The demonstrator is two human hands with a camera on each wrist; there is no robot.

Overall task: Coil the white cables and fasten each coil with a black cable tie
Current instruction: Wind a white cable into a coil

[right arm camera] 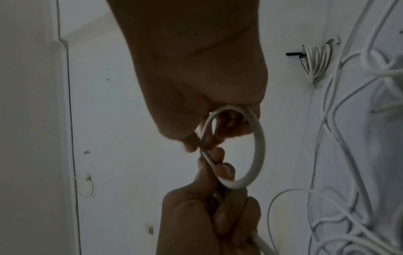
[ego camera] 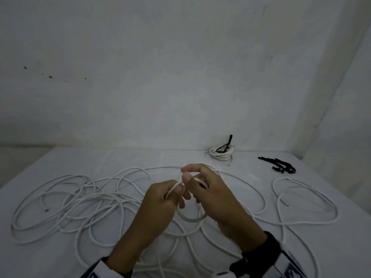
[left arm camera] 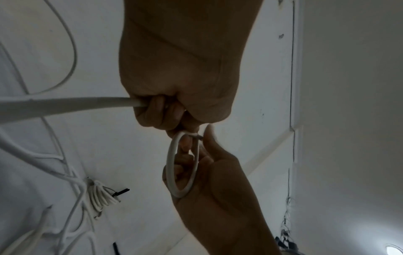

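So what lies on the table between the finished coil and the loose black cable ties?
In the head view, only bare white table lies between the tied coil and the black cable ties.

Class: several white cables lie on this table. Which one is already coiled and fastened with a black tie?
The small coiled cable at the table's far edge, near the wall. A black tie binds it; the other cables sprawl loose, untied.
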